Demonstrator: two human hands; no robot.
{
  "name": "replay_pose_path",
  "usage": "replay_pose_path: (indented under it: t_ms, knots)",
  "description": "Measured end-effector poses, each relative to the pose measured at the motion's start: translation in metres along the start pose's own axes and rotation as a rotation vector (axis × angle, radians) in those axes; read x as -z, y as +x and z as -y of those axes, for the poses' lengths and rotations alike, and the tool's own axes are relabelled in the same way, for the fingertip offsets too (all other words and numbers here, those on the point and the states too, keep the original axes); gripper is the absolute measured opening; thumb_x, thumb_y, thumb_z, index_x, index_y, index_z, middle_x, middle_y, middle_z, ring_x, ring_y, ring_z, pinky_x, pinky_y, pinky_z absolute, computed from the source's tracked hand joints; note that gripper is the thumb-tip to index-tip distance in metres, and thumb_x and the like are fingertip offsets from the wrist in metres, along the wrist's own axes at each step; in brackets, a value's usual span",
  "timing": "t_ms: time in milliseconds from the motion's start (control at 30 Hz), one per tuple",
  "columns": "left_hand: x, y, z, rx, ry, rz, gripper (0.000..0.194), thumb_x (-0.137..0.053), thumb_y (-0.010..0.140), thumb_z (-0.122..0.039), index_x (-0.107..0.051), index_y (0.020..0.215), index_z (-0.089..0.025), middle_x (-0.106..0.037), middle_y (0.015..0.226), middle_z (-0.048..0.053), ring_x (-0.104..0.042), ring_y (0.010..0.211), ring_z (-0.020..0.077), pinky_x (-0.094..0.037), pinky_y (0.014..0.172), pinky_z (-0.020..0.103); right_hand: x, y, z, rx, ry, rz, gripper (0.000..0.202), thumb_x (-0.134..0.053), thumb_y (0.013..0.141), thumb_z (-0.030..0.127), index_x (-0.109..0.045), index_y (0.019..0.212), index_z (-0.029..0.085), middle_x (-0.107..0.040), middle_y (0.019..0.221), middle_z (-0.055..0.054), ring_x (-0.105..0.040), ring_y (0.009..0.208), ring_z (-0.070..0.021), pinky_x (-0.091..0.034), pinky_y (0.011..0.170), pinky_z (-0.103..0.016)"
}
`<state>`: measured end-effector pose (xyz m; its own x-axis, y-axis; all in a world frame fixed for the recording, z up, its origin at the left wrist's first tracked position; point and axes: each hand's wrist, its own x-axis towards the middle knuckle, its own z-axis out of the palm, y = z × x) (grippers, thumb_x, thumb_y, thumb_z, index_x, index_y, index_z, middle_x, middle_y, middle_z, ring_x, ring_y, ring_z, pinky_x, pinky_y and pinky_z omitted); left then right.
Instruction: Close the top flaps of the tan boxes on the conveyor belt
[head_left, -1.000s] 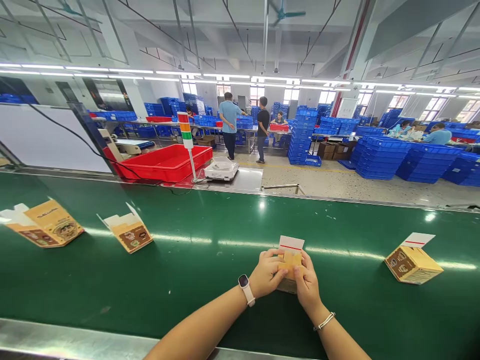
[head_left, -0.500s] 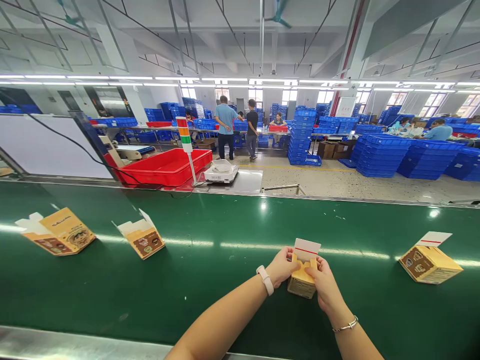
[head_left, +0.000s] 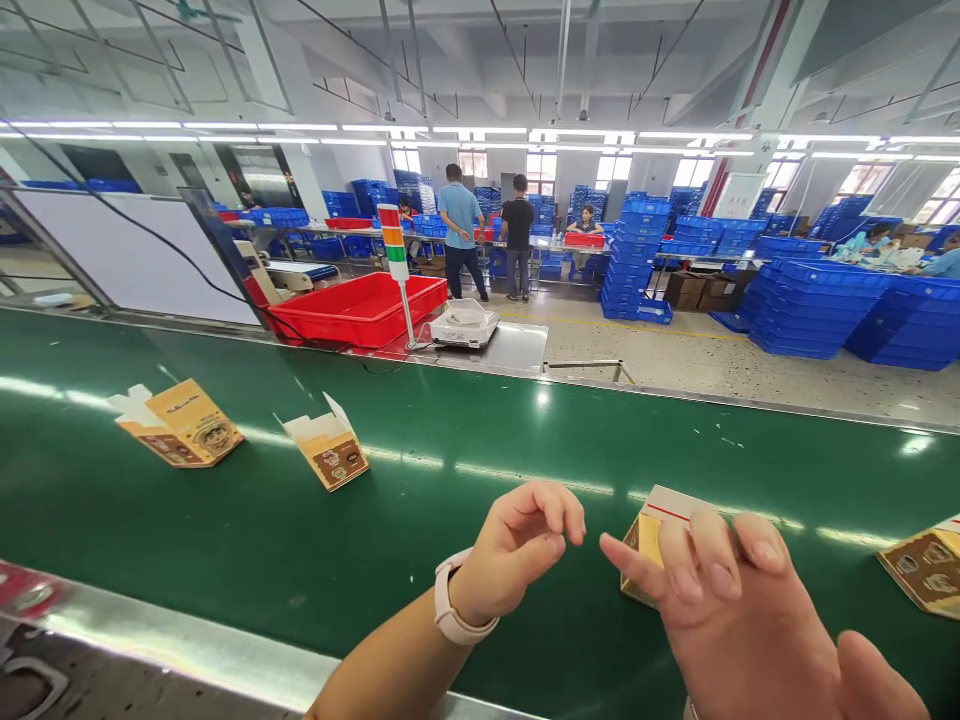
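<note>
Box (head_left: 648, 534), partly blocked by right fingers (head_left: 711, 550) (parted, like left fingers (head_left: 553, 507)), sits between cartons (head_left: 339, 455).

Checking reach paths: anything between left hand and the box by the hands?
The right hand: its little finger crosses in front of the box, toward the left hand; depth unclear. Nothing else visible stands between.

Green belt (head_left: 247, 540) lies free left of the hands (head_left: 499, 562), save two open cartons (head_left: 184, 425) in its far half
</note>
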<state>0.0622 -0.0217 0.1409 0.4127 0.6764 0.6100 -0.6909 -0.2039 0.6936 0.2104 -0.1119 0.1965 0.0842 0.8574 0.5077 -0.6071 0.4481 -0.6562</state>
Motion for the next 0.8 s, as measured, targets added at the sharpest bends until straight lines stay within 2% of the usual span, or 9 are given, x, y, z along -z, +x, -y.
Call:
replay_pose_path:
  t_ms: [100, 167, 433, 667, 800]
  knots:
    - [-0.001, 0.000, -0.004, -0.002, 0.082, 0.076, 0.014, -0.066, 0.088, -0.032, -0.068, 0.087, -0.019, -0.059, 0.075, 0.003, -0.052, 0.075, 0.0140, -0.043, 0.068, 0.027, -0.002, 0.003, -0.004, -0.117, 0.143, 0.023, 0.026, -0.066, 0.076, 0.045, -0.062, 0.090, 0.024, -0.054, 0.075, 0.000, -0.055, 0.067, -0.0176, -0.056, 0.083, -0.058]
    - [0.000, 0.001, -0.005, -0.005, 0.112, 0.102, 0.015, -0.065, 0.089, -0.032, -0.070, 0.085, -0.019, -0.058, 0.073, 0.003, -0.052, 0.075, 0.0137, -0.042, 0.069, 0.027, 0.002, 0.005, -0.007, -0.157, 0.195, 0.011, 0.026, -0.065, 0.077, 0.046, -0.060, 0.089, 0.024, -0.052, 0.075, 0.000, -0.054, 0.066, -0.0166, -0.056, 0.082, -0.057]
    - [-0.003, 0.002, -0.014, -0.024, 0.151, 0.094, 0.015, -0.064, 0.090, -0.029, -0.070, 0.082, -0.019, -0.057, 0.070, 0.002, -0.051, 0.075, 0.0137, -0.044, 0.071, 0.028, 0.004, 0.007, -0.006, -0.301, 0.247, -0.028, 0.028, -0.070, 0.073, 0.045, -0.061, 0.088, 0.023, -0.048, 0.076, 0.001, -0.051, 0.067, -0.0145, -0.057, 0.084, -0.054]
    - [-0.004, 0.001, -0.019, -0.055, 0.230, 0.111, 0.017, -0.062, 0.091, -0.029, -0.067, 0.078, -0.018, -0.058, 0.066, 0.002, -0.052, 0.075, 0.0148, -0.045, 0.070, 0.030, 0.003, 0.008, -0.006, -0.344, 0.291, -0.016, 0.029, -0.070, 0.074, 0.046, -0.060, 0.090, 0.023, -0.047, 0.077, 0.002, -0.050, 0.067, -0.0138, -0.057, 0.084, -0.056]
    - [0.000, 0.003, -0.030, -0.136, 0.446, 0.161, 0.018, -0.058, 0.093, -0.028, -0.064, 0.080, -0.018, -0.061, 0.068, 0.002, -0.053, 0.074, 0.0145, -0.045, 0.072, 0.031, 0.004, 0.007, -0.003, -0.331, 0.311, -0.004, 0.031, -0.069, 0.074, 0.045, -0.060, 0.092, 0.022, -0.047, 0.079, 0.001, -0.049, 0.067, -0.0135, -0.056, 0.086, -0.056]
